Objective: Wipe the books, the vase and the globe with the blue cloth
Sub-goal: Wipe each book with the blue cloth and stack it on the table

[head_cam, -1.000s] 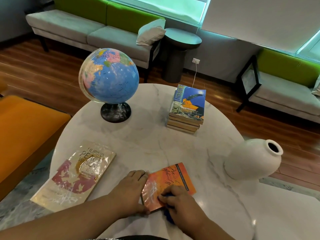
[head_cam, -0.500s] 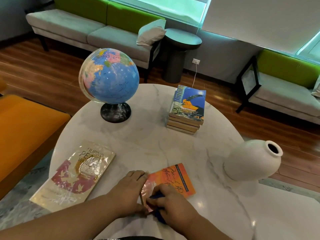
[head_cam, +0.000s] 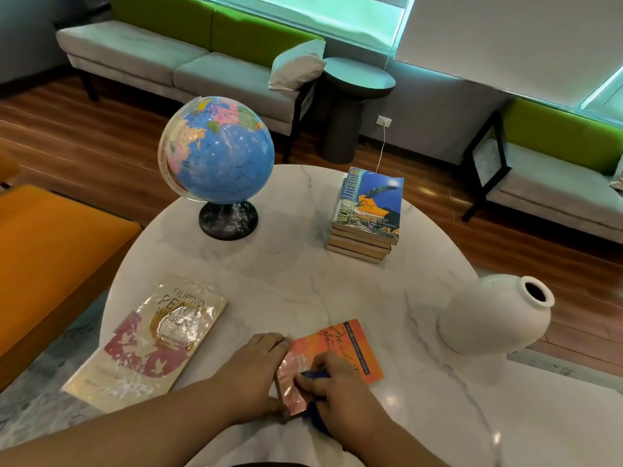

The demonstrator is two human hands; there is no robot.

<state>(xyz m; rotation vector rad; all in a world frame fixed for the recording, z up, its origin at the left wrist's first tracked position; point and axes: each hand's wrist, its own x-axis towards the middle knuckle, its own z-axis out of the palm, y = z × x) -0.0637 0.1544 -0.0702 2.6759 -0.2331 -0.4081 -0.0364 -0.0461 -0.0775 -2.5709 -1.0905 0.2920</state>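
White marble is seen on the round table, where "WORLD LITERATURE" is read on the top of the stack of books, "FILIPINO" on the large book at the near left, and "FOLGER" on the orange book, whose script title cannot be made out. The orange book's left edge is gripped by the left hand, while the blue cloth is bunched under the curled fingers of the right hand and pressed on the cover. The globe is set at the far left and the vase at the right, both well apart from the hands.
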